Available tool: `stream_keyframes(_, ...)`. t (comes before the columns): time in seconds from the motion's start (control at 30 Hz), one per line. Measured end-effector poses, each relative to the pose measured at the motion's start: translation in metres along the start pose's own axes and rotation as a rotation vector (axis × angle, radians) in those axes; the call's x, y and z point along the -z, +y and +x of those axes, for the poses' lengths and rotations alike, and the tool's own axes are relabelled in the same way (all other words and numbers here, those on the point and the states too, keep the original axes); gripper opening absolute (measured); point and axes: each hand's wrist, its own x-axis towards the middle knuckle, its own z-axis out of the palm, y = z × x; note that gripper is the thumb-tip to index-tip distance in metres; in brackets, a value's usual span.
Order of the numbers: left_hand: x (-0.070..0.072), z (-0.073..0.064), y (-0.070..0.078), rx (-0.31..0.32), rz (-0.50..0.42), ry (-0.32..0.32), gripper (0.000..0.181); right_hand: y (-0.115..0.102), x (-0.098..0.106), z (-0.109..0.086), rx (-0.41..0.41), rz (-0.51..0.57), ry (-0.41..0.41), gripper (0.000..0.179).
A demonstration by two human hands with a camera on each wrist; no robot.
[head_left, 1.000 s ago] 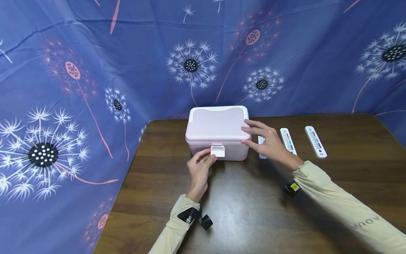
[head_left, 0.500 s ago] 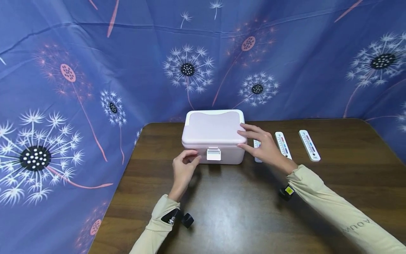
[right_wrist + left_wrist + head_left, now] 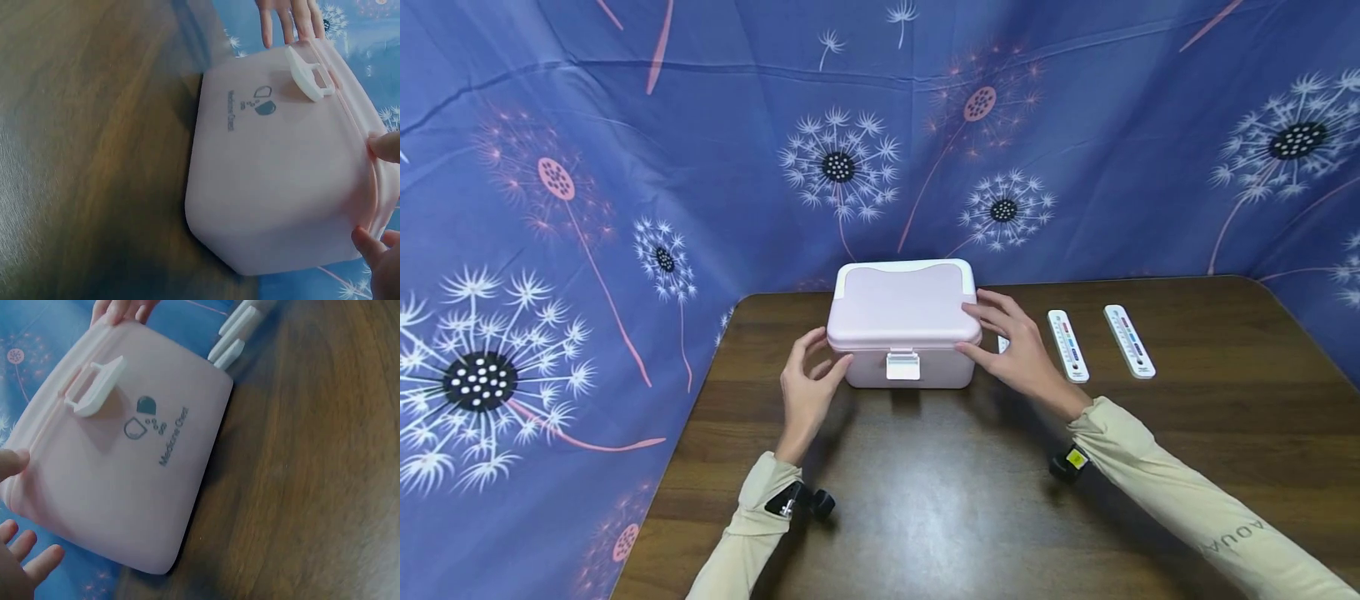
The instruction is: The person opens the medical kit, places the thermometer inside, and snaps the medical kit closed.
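A pale pink medicine box (image 3: 904, 304) with a white-trimmed lid stands at the back of the table, its lid down. On its front the white latch (image 3: 97, 387) sticks outward, above printed words reading "Medicine Chest". My left hand (image 3: 808, 387) is at the front left corner, thumb at the lid's seam; its other fingers (image 3: 44, 562) are spread beside the box. At the opposite corner my right hand (image 3: 1015, 346) holds the lid's edge, thumb on the front seam and fingers on the right side.
Right of the box lie white thermometer strips (image 3: 1067, 346), one partly hidden behind my right hand. A blue dandelion-print cloth (image 3: 737, 167) hangs behind the brown wooden table (image 3: 925, 492). Each wrist carries a small black camera (image 3: 822, 503).
My left hand has left the latch and moved left to the box's front left corner. The latch is raised outward. My right hand has stayed at the right corner.
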Motion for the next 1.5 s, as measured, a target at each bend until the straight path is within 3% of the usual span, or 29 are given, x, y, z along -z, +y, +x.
stream_keyframes(0.17, -0.003, 0.006, -0.006, -0.020, -0.001, -0.052, 0.061, -0.021, 0.002, 0.000, -0.010, 0.067, 0.017, 0.055)
stream_keyframes(0.5, -0.005, 0.014, -0.004, -0.090, -0.023, -0.018, 0.055, -0.037, 0.004, 0.001, -0.011, 0.065, 0.025, 0.052)
stream_keyframes(0.8, -0.007, 0.020, 0.003, -0.153, -0.047, -0.031, 0.047, -0.035, 0.004, 0.001, -0.022, 0.057, 0.050, 0.051)
stream_keyframes(1.03, -0.004, 0.019, 0.006, -0.147, -0.082, -0.067, 0.046, -0.001, -0.002, -0.002, -0.026, 0.047, 0.072, 0.055)
stream_keyframes(1.23, -0.003, 0.021, 0.009, -0.150, -0.082, -0.072, 0.045, 0.001, -0.001, 0.000, -0.026, 0.073, 0.083, 0.055)
stream_keyframes(1.5, -0.004, 0.027, 0.016, -0.163, -0.064, -0.059, 0.043, -0.038, 0.008, 0.007, -0.023, 0.102, 0.108, 0.048)
